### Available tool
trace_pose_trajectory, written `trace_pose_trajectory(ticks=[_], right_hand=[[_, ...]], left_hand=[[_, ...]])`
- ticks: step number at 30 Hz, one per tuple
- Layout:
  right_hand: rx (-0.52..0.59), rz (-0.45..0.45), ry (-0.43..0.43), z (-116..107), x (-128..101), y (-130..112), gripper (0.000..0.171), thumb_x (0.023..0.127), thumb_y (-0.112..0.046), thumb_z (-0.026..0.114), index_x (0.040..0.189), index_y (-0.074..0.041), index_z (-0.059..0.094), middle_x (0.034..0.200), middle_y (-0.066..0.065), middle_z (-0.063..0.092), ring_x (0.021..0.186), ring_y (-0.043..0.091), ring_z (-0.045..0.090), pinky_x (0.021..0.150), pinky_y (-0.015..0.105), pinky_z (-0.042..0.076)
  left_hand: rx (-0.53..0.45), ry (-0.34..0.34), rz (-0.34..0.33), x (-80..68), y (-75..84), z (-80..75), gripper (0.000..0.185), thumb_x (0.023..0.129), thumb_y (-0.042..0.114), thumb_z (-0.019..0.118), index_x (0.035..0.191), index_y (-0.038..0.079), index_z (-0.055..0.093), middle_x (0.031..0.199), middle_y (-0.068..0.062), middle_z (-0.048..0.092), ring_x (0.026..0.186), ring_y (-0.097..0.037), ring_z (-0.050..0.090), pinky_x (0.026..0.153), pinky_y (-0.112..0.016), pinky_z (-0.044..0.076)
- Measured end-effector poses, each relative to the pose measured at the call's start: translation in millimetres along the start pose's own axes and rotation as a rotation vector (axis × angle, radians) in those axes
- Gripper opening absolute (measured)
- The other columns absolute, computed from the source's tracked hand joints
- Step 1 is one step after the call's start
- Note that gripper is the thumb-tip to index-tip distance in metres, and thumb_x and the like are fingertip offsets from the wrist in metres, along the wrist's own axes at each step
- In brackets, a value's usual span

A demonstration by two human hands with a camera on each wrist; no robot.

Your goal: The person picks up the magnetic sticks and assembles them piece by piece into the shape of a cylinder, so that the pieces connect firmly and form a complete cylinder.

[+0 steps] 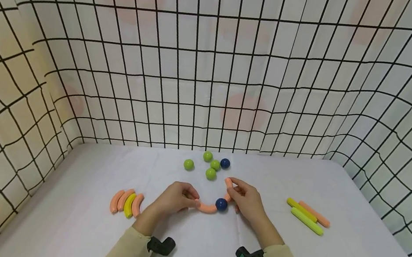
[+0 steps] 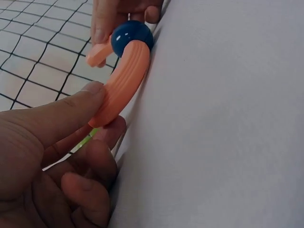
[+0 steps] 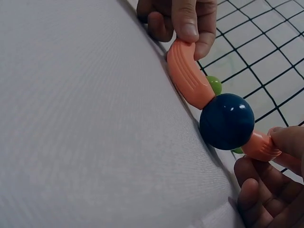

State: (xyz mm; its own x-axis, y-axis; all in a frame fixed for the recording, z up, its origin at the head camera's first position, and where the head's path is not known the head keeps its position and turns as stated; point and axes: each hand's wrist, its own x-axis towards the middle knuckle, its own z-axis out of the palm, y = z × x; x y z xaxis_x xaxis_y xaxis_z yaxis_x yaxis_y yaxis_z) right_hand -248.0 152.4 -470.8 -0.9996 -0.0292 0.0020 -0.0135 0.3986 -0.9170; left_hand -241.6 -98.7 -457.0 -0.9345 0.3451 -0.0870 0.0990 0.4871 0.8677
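Observation:
Between my hands is a dark blue ball [image 1: 221, 204] with a curved orange rod joined on each side of it. My left hand [image 1: 178, 197] pinches the free end of the left orange rod [image 1: 207, 208] between thumb and fingers. On the other side, my right hand [image 1: 246, 200] pinches the right orange rod [image 1: 229, 183], whose tip sticks up past the fingers. The right wrist view shows the blue ball [image 3: 227, 121] with the ribbed left rod [image 3: 190, 76] running up to the left fingertips. Both hands are low over the white table.
Several green balls [image 1: 210, 173] and another blue ball [image 1: 225, 163] lie behind my hands. Curved orange and yellow rods [image 1: 129, 205] are grouped at the left. Straight yellow, green and orange rods [image 1: 307, 221] lie at the right. Black wire grid [image 1: 213, 80] surrounds the table [image 1: 203, 252] at back and sides.

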Motion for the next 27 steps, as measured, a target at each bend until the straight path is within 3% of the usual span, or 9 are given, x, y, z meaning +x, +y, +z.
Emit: trace_pose_trajectory(ticks=[9, 18, 20, 24, 27], right_hand=[[-0.042, 0.006, 0.005, 2.6, -0.6, -2.9, 0.041, 0.1, -0.023, 0.061, 0.141, -0.018, 0.058, 0.104, 0.01, 0.064, 0.052, 0.011, 0.051, 0.049, 0.022, 0.045], [-0.047, 0.015, -0.024, 4.0, -2.5, -6.4, 0.038, 0.102, -0.025, 0.058, 0.139, -0.021, 0.06, 0.087, 0.007, 0.06, 0.059, 0.015, 0.051, 0.053, 0.025, 0.045], [-0.082, -0.006, -0.022, 4.2, -2.9, -7.0, 0.038, 0.102, -0.024, 0.057, 0.14, -0.021, 0.06, 0.096, 0.009, 0.065, 0.069, 0.015, 0.054, 0.06, 0.026, 0.046], [-0.155, -0.05, -0.024, 5.1, -3.9, -8.3, 0.037, 0.103, -0.025, 0.055, 0.139, -0.021, 0.06, 0.129, 0.008, 0.065, 0.093, 0.018, 0.055, 0.079, 0.029, 0.044], [-0.173, -0.064, -0.032, 6.7, -4.0, -9.0, 0.037, 0.102, -0.023, 0.055, 0.139, -0.023, 0.06, 0.132, 0.008, 0.064, 0.096, 0.02, 0.055, 0.08, 0.03, 0.043]], left_hand=[[0.048, -0.049, 0.043, -0.9, 1.9, -2.2, 0.017, 0.087, 0.015, 0.077, 0.101, 0.007, 0.071, 0.084, -0.002, 0.065, 0.061, -0.01, 0.051, 0.057, -0.023, 0.044], [0.069, 0.0, 0.029, 0.5, 1.5, -0.9, 0.018, 0.091, 0.019, 0.073, 0.105, 0.008, 0.069, 0.086, -0.002, 0.065, 0.06, -0.01, 0.052, 0.058, -0.025, 0.044], [0.065, 0.016, 0.034, 1.1, 1.3, 0.1, 0.018, 0.092, 0.019, 0.072, 0.106, 0.009, 0.069, 0.087, -0.002, 0.066, 0.06, -0.01, 0.054, 0.058, -0.025, 0.045], [0.062, 0.039, 0.045, 1.3, 1.5, 1.4, 0.018, 0.092, 0.02, 0.072, 0.106, 0.009, 0.069, 0.088, -0.003, 0.067, 0.061, -0.01, 0.055, 0.059, -0.025, 0.047], [0.064, 0.052, 0.05, 1.5, 2.3, 1.9, 0.018, 0.093, 0.02, 0.071, 0.107, 0.009, 0.069, 0.089, -0.003, 0.067, 0.061, -0.011, 0.056, 0.058, -0.025, 0.047]])
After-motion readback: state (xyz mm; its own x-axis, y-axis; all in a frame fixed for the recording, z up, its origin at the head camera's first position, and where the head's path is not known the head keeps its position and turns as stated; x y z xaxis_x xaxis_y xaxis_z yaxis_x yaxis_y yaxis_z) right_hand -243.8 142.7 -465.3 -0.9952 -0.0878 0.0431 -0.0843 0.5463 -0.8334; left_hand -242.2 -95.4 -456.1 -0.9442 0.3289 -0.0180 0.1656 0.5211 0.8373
